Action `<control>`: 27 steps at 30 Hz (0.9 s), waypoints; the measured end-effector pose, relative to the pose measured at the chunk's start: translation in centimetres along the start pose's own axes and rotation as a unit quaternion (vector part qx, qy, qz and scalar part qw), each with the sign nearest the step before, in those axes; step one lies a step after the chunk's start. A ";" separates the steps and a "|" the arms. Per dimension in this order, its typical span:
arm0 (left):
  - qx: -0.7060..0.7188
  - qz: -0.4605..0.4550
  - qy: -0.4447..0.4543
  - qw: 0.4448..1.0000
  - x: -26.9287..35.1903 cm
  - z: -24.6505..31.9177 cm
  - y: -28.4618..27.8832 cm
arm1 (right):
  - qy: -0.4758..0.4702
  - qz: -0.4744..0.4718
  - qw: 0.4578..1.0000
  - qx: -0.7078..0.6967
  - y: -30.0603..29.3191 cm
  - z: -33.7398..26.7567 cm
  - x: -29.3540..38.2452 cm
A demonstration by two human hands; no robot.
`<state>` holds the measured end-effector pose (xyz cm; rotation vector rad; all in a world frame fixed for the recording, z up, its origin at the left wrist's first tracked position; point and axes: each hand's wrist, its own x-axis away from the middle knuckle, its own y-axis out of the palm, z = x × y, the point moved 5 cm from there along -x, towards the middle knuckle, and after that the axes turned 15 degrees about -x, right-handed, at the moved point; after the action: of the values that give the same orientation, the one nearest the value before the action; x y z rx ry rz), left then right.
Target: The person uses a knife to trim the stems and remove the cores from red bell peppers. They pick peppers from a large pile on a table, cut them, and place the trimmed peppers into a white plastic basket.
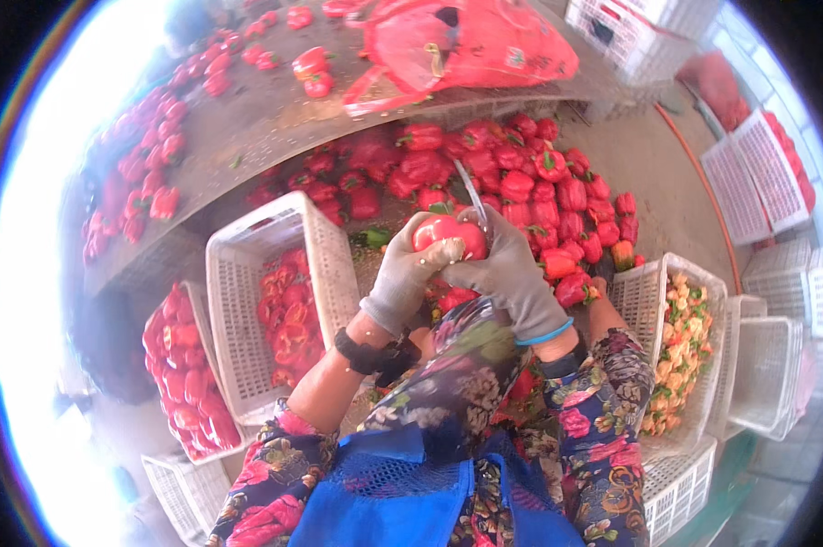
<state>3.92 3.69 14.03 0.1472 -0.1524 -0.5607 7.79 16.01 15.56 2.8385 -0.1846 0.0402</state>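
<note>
In the middle of the head view my gloved left hand (406,268) is closed around the left side of a red bell pepper (445,234). A bit of green stem shows at the pepper's far side. My gloved right hand (507,263) grips a knife (471,188), its blade pointing up and away past the pepper; the handle is hidden in the palm. The right hand's fingers also touch the pepper's right side. Beyond both hands lies a large heap of whole red bell peppers (517,186).
To the left, a white plastic crate (285,208) holds halved peppers; another crate holds red peppers (185,372). On the right, a crate (698,267) contains cut-out pepper cores (678,349). A raised ledge (274,137) carries loose peppers and a red bag (480,55).
</note>
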 end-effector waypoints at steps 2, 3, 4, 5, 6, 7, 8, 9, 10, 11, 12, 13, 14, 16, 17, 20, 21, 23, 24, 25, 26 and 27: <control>0.064 0.082 -0.001 0.995 1.7 -0.8 -1.3 | 0.030 0.066 0.997 0.019 2.2 1.6 0.8; 0.109 0.119 -0.026 0.987 2.3 -0.9 -1.2 | 0.027 0.061 0.997 0.027 2.8 2.9 1.1; 0.138 0.130 -0.039 0.981 2.7 -2.0 -1.7 | -0.041 0.081 0.994 0.060 3.3 3.9 1.4; 0.170 0.136 -0.050 0.975 2.9 -3.5 -2.2 | -0.111 0.102 0.984 0.093 3.6 4.7 1.7; 0.179 0.147 -0.049 0.972 3.8 -4.5 -2.7 | -0.145 0.112 0.977 0.109 4.7 5.1 2.6; 0.258 0.137 -0.079 0.953 4.7 -5.8 -2.7 | -0.139 0.102 0.978 0.114 5.3 5.3 3.1; 0.335 0.125 -0.107 0.928 5.4 -7.0 -2.7 | -0.077 0.118 0.990 -0.010 5.1 6.1 3.5; 0.346 0.127 -0.108 0.923 5.8 -8.9 -3.0 | -0.011 0.139 0.982 -0.131 5.1 6.4 4.2; 0.410 0.056 -0.084 0.907 5.9 -10.4 -3.1 | 0.077 0.131 0.982 -0.109 4.3 7.4 4.5; 0.470 -0.018 -0.058 0.881 6.0 -10.9 -3.1 | 0.079 0.128 0.983 -0.105 4.3 7.3 4.8; 0.469 0.009 -0.057 0.881 6.2 -11.2 -3.0 | 0.094 0.123 0.978 -0.139 4.6 7.0 5.2; 0.474 0.013 -0.054 0.879 6.5 -11.2 -3.4 | 0.110 0.117 0.972 -0.173 5.0 6.6 5.5; 0.469 -0.008 -0.048 0.882 6.9 -11.1 -3.7 | 0.116 0.118 0.973 -0.163 5.0 5.8 5.5; 0.474 -0.072 -0.029 0.877 8.0 -9.4 -3.5 | 0.130 0.118 0.976 -0.131 3.1 5.9 5.2; 0.478 -0.071 -0.030 0.875 8.6 -8.2 -3.7 | 0.142 0.120 0.977 -0.103 2.2 6.0 5.2; 0.151 0.057 -0.143 0.977 10.3 -9.5 -7.5 | 0.038 0.221 0.967 -0.119 -2.1 4.1 3.6; 0.112 0.090 -0.154 0.978 10.7 -12.3 -9.8 | 0.047 0.235 0.967 -0.080 -1.8 2.6 3.3; 0.189 0.084 -0.128 0.970 12.5 -13.5 -10.9 | 0.071 0.179 0.981 -0.030 -1.5 2.4 0.8; 0.191 0.087 -0.135 0.968 12.9 -13.7 -10.8 | 0.064 0.152 0.986 -0.022 1.2 1.0 0.6; 0.191 0.097 -0.151 0.965 12.6 -13.6 -10.3 | 0.046 0.129 0.990 -0.014 3.2 -0.4 0.3; 0.191 0.107 -0.168 0.961 12.4 -13.7 -9.9 | 0.052 0.128 0.990 0.033 2.9 0.0 -0.2; 0.194 0.104 -0.166 0.961 12.2 -13.6 -9.8 | 0.057 0.125 0.987 0.082 2.6 0.1 -0.8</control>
<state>11.51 -9.77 0.20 0.4132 -0.6003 -0.3368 6.63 13.57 16.15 2.9464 -0.5347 0.2831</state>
